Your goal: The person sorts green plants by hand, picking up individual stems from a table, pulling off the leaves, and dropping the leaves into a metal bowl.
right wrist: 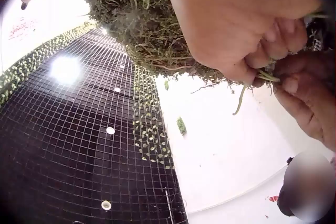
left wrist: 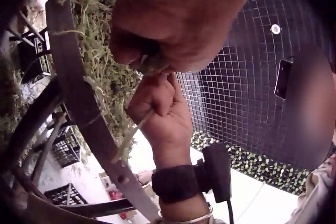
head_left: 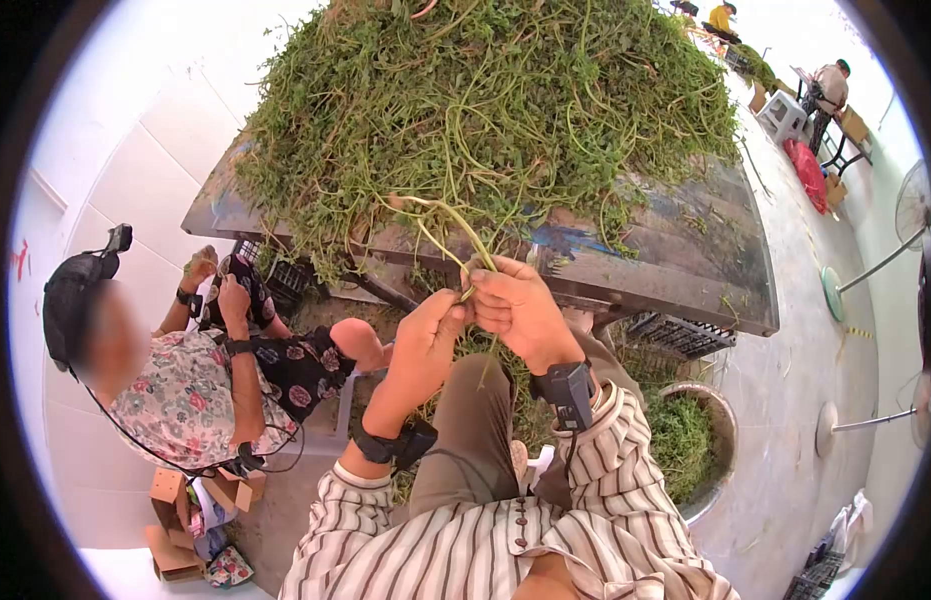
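Observation:
My left hand (head_left: 421, 345) and right hand (head_left: 525, 312) meet in front of the table edge, fingertips close together. Between thumbs and curled fingers both pinch a long, pale green plant stem (head_left: 455, 212). Its bent upper part loops above the hands toward the pile, and a thin end hangs below them. In the right wrist view a short piece of the stem (right wrist: 269, 77) shows between the two sets of fingertips. The left wrist view shows the stem (left wrist: 135, 132) sticking out of the right fist. A big heap of green plants (head_left: 485, 110) lies just beyond the hands.
The heap covers much of a dark table (head_left: 685, 265). A round tub (head_left: 730, 440) of greens stands by my right leg. At left sits another person (head_left: 200, 390), near cardboard boxes (head_left: 170, 545). Black crates (head_left: 680, 335) are under the table; fans (head_left: 915, 205) stand at right.

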Tool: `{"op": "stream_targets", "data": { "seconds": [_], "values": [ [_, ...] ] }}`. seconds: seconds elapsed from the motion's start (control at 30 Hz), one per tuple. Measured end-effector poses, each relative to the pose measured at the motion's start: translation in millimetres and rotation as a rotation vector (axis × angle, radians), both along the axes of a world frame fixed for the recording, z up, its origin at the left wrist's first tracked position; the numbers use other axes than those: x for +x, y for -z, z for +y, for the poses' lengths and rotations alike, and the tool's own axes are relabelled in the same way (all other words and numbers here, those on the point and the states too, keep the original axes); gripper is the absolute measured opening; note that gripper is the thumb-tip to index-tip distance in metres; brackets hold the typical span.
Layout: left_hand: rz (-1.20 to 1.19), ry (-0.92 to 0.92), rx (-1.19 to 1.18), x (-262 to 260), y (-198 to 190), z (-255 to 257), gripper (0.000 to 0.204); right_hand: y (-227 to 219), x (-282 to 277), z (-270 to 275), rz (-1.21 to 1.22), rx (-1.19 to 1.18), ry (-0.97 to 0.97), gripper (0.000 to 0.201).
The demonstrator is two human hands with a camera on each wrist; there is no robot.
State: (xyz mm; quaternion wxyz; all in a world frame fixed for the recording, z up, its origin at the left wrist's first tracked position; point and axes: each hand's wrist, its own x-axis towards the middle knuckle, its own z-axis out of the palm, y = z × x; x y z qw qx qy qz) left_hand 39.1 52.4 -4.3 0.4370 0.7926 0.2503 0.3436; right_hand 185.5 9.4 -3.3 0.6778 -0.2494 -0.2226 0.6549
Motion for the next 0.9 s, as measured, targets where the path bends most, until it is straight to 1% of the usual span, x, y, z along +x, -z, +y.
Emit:
{"op": "stream_targets", "data": {
  "seconds": [0.07,0.13,0.17,0.23,0.27,0.33,0.37,0.43,0.5,0.57,0.6,0.63,0.7,0.73,0.8,0.9],
  "values": [
    [0.01,0.013,0.01,-7.2,1.2,1.8,0.022,3.9,-4.3,2.9,0.03,0.001,-0.025,0.009],
    [-0.06,0.041,-0.145,-14.0,-0.4,0.9,0.024,3.4,-10.3,3.8,0.058,-0.005,-0.068,0.01],
    [-0.055,0.041,-0.146,-16.5,2.2,1.6,0.024,3.7,-12.2,3.9,0.063,-0.005,-0.068,0.01],
    [-0.185,0.127,-0.445,-21.5,11.0,4.5,0.024,4.5,-15.4,5.0,0.091,0.005,-0.11,0.011],
    [-0.185,0.123,-0.445,-24.0,13.2,4.6,0.024,5.3,-16.4,5.2,0.092,0.005,-0.114,0.011],
    [-0.551,0.266,-1.013,-26.4,17.6,5.3,0.02,6.2,-14.9,5.5,0.276,0.064,-0.169,0.013],
    [-0.559,0.264,-1.014,-28.4,22.3,7.3,0.02,4.8,-9.8,4.9,0.27,0.06,-0.174,0.013],
    [-0.817,0.199,-1.234,-32.4,35.1,18.2,0.023,-3.0,10.1,3.3,0.352,0.237,-0.086,0.016],
    [-0.818,0.218,-1.227,-40.2,45.3,20.5,0.022,-6.2,21.1,-0.4,0.313,0.259,-0.046,0.015],
    [-0.484,0.019,-1.08,-45.4,48.9,16.3,0.02,-4.4,24.3,-1.9,0.268,0.257,0.001,0.015],
    [-0.271,-0.127,-0.977,-46.2,48.3,13.6,0.02,-7.2,23.2,-3.2,0.259,0.257,0.003,0.013],
    [-0.27,-0.128,-0.977,-51.1,54.9,13.5,0.02,-6.5,22.9,-3.3,0.26,0.256,0.002,0.013],
    [0.317,-0.157,-0.343,-67.5,76.2,18.7,0.019,-5.8,23.1,-2.2,0.199,0.246,-0.018,0.014],
    [0.322,-0.159,-0.343,-74.6,81.3,17.1,0.019,-7.2,22.4,-3.1,0.204,0.246,-0.019,0.014],
    [0.541,-0.121,-0.068,-83.6,85.7,14.4,0.02,-11.8,21.4,-4.9,0.112,0.234,-0.026,0.013],
    [0.565,-0.129,-0.118,-87.4,79.4,10.5,0.02,-9.9,19.3,-5.3,0.1,0.23,-0.026,0.014]
  ]
}}
